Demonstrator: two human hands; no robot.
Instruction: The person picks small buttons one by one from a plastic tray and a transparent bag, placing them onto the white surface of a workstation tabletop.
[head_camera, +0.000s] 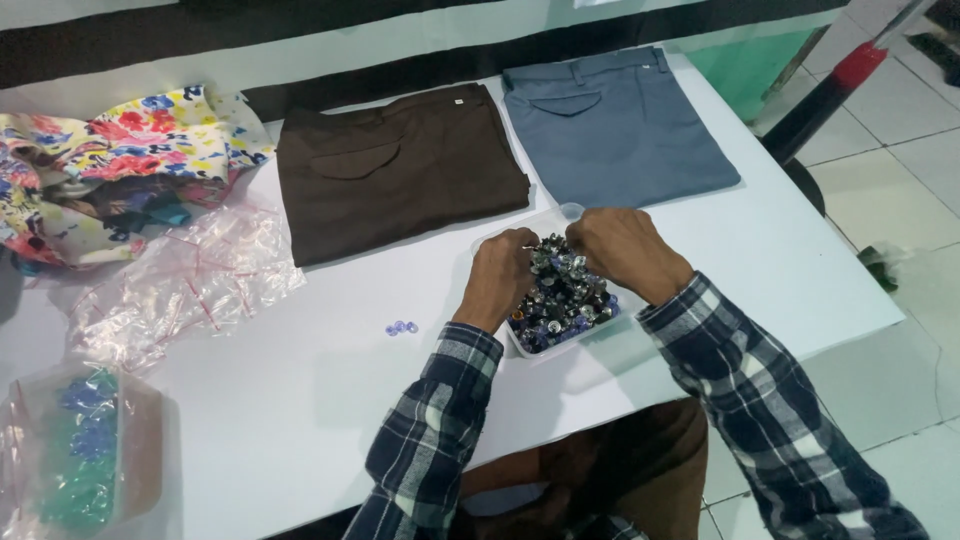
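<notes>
A clear plastic tray (568, 213) heaped with small shiny beads or buttons (565, 300), silver, dark and blue, stands on the white table (300, 390). My left hand (502, 278) is curled over the left side of the heap, fingers dug in among the pieces. At the heap's far end my right hand (625, 248) pinches with closed fingers. What each hand grips is too small to tell. Both sleeves are blue and white plaid. A pair of small blue beads (401, 327) lies on the table left of the tray.
Folded brown trousers (395, 170) and folded grey-blue trousers (615, 125) lie at the back. Flowered cloth (110, 165) and crumpled clear plastic bags (185, 285) are at left. A bag of blue and green beads (80, 450) sits at the near left. Tiled floor at right.
</notes>
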